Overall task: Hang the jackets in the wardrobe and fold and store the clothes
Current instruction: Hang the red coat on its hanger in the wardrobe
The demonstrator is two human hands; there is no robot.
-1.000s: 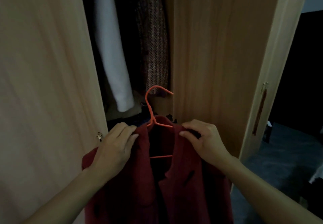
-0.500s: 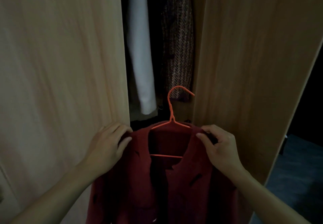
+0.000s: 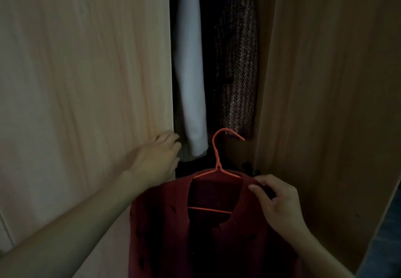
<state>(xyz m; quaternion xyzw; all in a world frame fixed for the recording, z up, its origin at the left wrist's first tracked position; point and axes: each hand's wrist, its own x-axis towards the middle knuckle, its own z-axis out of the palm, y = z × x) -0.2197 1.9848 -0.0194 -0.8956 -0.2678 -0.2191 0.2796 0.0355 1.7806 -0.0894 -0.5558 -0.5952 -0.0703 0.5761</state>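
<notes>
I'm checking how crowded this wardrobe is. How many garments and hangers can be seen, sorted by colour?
Red jacket, held at its shoulder by the right hand: 1
White garment, hanging: 1
Brown knitted garment, hanging: 1
Orange hanger, inside the red jacket: 1
Total: 4

Dark red jacket [image 3: 217, 234] upright on orange hanger [image 3: 217, 169]
</notes>
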